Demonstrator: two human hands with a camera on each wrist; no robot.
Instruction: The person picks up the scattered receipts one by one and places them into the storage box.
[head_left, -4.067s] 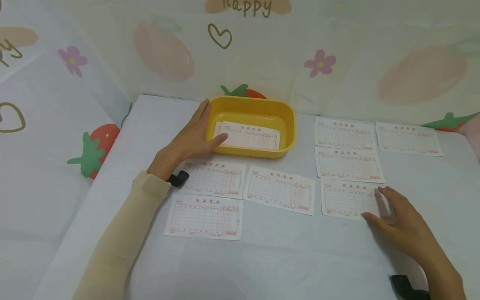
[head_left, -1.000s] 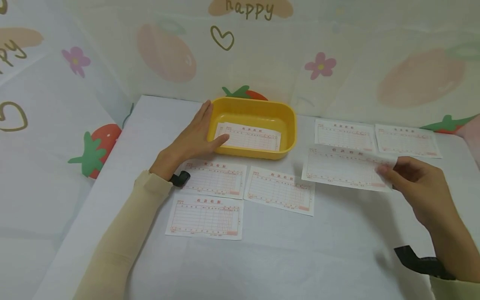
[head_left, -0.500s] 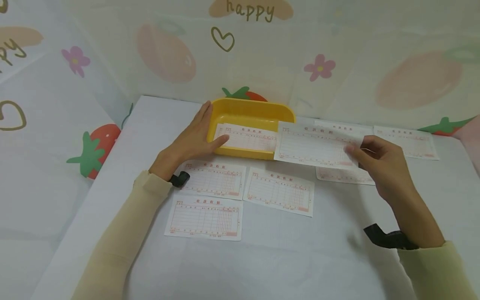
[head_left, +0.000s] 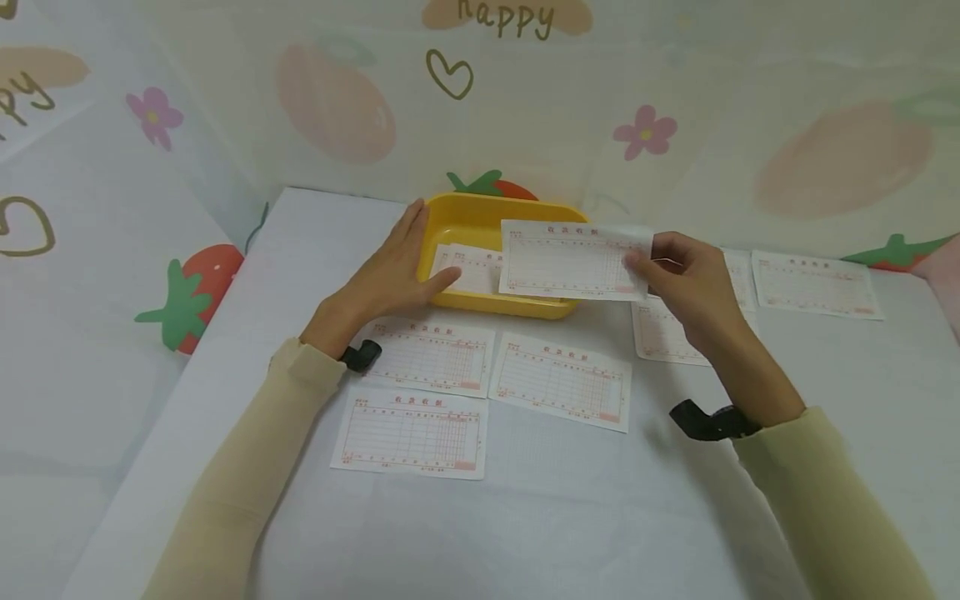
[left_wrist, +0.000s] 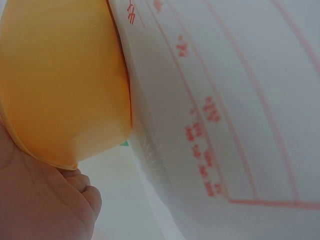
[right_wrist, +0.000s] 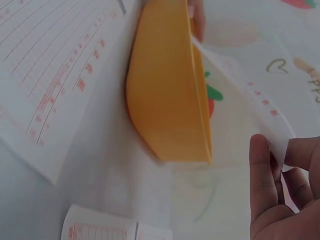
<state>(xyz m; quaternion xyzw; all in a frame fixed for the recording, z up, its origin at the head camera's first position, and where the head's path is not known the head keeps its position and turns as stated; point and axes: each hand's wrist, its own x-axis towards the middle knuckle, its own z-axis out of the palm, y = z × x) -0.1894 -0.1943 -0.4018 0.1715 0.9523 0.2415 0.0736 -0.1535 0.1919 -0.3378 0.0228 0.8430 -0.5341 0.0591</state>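
A yellow plastic basket [head_left: 510,306] stands near the table's back edge, with printed receipt slips [head_left: 471,261] lying inside. My left hand [head_left: 378,283] rests along its left end, fingers straight and the thumb over the rim; the left wrist view shows this hand [left_wrist: 42,192] against the basket's side [left_wrist: 65,75]. Above the basket's right half, my right hand [head_left: 693,283] pinches one receipt slip [head_left: 566,265] by its right end. That slip hides part of the basket. In the right wrist view, thumb and fingers hold the bent slip [right_wrist: 240,85].
In front of the basket lie three receipt slips: back left [head_left: 427,358], right [head_left: 561,383] and front left [head_left: 408,433]. To the right are a partly covered slip [head_left: 667,329], another behind the right hand [head_left: 741,279] and one at the far right [head_left: 817,283]. A patterned cloth [head_left: 525,133] hangs behind.
The right hand picked up the front slip of the right-hand group and carried it left over the basket. The left hand has stayed at the basket's left end.
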